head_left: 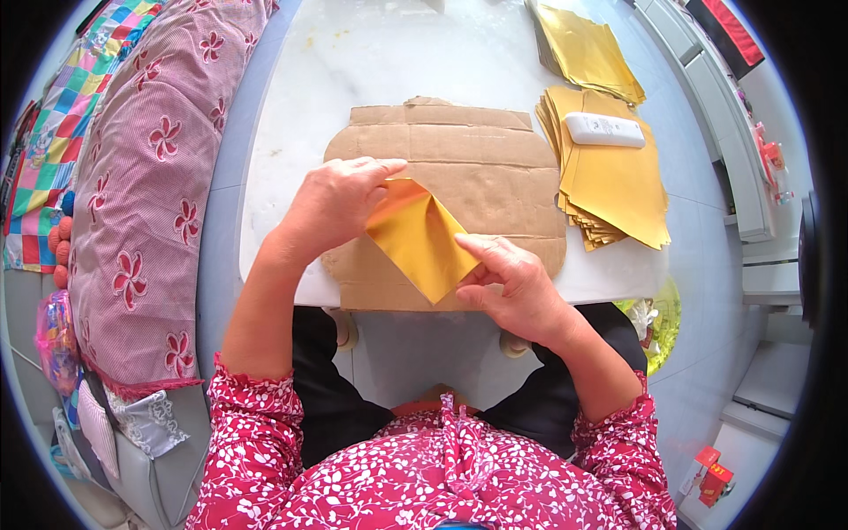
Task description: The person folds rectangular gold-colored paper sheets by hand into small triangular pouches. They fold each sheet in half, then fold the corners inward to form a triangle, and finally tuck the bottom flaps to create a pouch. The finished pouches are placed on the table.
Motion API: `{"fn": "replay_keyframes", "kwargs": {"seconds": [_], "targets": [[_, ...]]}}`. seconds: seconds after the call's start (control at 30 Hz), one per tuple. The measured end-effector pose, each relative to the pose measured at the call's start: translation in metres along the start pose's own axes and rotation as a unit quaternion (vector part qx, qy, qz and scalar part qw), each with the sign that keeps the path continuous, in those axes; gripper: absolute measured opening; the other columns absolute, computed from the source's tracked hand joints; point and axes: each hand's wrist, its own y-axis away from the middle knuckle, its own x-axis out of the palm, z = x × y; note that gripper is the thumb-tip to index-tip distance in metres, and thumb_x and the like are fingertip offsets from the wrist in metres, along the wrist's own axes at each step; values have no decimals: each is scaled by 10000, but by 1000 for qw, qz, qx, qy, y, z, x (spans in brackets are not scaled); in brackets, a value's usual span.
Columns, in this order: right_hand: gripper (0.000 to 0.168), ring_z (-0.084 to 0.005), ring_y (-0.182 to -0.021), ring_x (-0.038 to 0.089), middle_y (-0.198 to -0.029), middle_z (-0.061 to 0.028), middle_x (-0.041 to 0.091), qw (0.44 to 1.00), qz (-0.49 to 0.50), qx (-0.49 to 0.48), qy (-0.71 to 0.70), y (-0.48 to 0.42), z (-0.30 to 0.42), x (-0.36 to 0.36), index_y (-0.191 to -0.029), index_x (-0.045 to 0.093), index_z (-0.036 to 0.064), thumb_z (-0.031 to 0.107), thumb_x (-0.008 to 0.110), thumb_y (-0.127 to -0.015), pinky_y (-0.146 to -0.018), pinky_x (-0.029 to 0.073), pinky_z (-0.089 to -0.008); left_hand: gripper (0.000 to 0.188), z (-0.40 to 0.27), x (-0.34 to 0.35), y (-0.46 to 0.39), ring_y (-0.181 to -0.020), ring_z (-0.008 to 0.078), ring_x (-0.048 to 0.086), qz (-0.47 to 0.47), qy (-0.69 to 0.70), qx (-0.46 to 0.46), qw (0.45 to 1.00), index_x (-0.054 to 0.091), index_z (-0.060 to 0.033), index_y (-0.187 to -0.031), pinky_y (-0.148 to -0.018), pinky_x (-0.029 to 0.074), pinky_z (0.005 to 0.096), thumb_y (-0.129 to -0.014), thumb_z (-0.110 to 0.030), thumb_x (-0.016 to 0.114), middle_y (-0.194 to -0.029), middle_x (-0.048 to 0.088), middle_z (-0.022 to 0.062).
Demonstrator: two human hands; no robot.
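Between my two hands is a sheet of gold paper (424, 242), tilted and partly folded, with a crease running down from its upper edge. My left hand (341, 202) grips its upper left corner, the fingertips lying over the top edge. At the lower right edge, my right hand (507, 275) pinches the paper between thumb and fingers. Underneath lies a flat piece of brown corrugated cardboard (474, 142) with several crease lines, reaching the near edge of the white table (298, 86).
Right of the cardboard lies a fanned stack of gold sheets (616, 192) with a white oblong device (604, 129) on top. Another gold stack (589, 50) lies farther back. A yellow-green bin (666, 324) stands below the table's right edge. A pink flowered cover (152, 199) drapes furniture at left.
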Motion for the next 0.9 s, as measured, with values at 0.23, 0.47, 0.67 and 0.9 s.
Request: {"fn": "replay_keyframes", "kwargs": {"seconds": [0.23, 0.47, 0.67, 0.9], "targets": [[544, -398, -1079, 591, -1187, -249, 583, 957, 10, -133, 258, 1, -7, -3, -1291, 529, -46, -35, 605, -753, -901, 502, -437, 297, 6, 26, -14, -979, 262, 647, 32, -61, 67, 995, 669, -64, -1120, -910, 481, 395, -838, -25, 586, -1019, 697, 89], [444, -391, -1252, 519, -1301, -247, 554, 872, -42, -217, 437, -4, -12, 2, -1220, 589, -46, 52, 575, -787, -1066, 410, -497, 240, 5, 46, -12, -972, 287, 622, -60, -119, 158, 978, 672, -38, -1009, -901, 496, 381, -773, -36, 624, -1002, 659, 98], [422, -355, -1290, 506, -1311, -242, 558, 878, 25, -219, 425, 2, -19, 4, -1216, 585, -45, 68, 572, -810, -1105, 367, -512, 116, -7, 55, 8, -980, 291, 616, -45, -88, 181, 978, 630, -25, -867, -831, 537, 369, -755, -36, 661, -986, 634, 100], [380, -373, -1184, 587, -1171, -233, 626, 873, -13, -255, 416, 8, -25, 4, -1139, 608, -75, 80, 590, -793, -1028, 453, -501, 526, -21, 33, 23, -1249, 412, 431, 86, 23, 128, 988, 568, 0, -1017, -1044, 412, 460, -695, -333, 817, -1240, 490, 207]]}}
